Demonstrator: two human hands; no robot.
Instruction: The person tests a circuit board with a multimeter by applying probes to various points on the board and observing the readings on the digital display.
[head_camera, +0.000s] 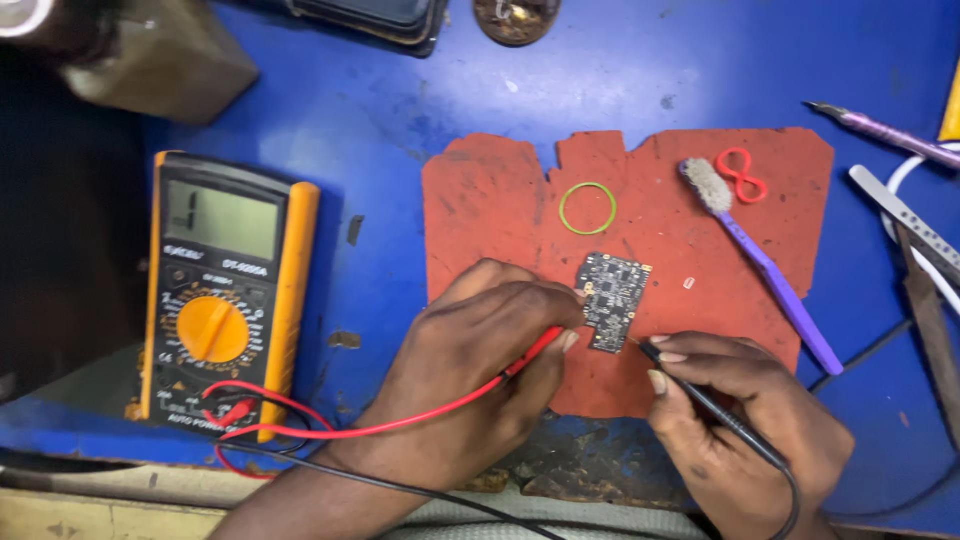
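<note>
On the blue bench (620, 80) lies a red mat (500, 210). My left hand (470, 365) grips the red probe (530, 355) and my right hand (745, 415) grips the black probe (700, 395), both tips at the small circuit board (612, 300); the multimeter (225, 295) sits left.

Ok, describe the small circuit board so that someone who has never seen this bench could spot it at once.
Find the ragged red mat on the blue bench. Near its lower middle, between the left hand with the red probe and the right hand with the black probe, lies the circuit board. It is the only dark, notched piece, below the green rubber band.
</note>
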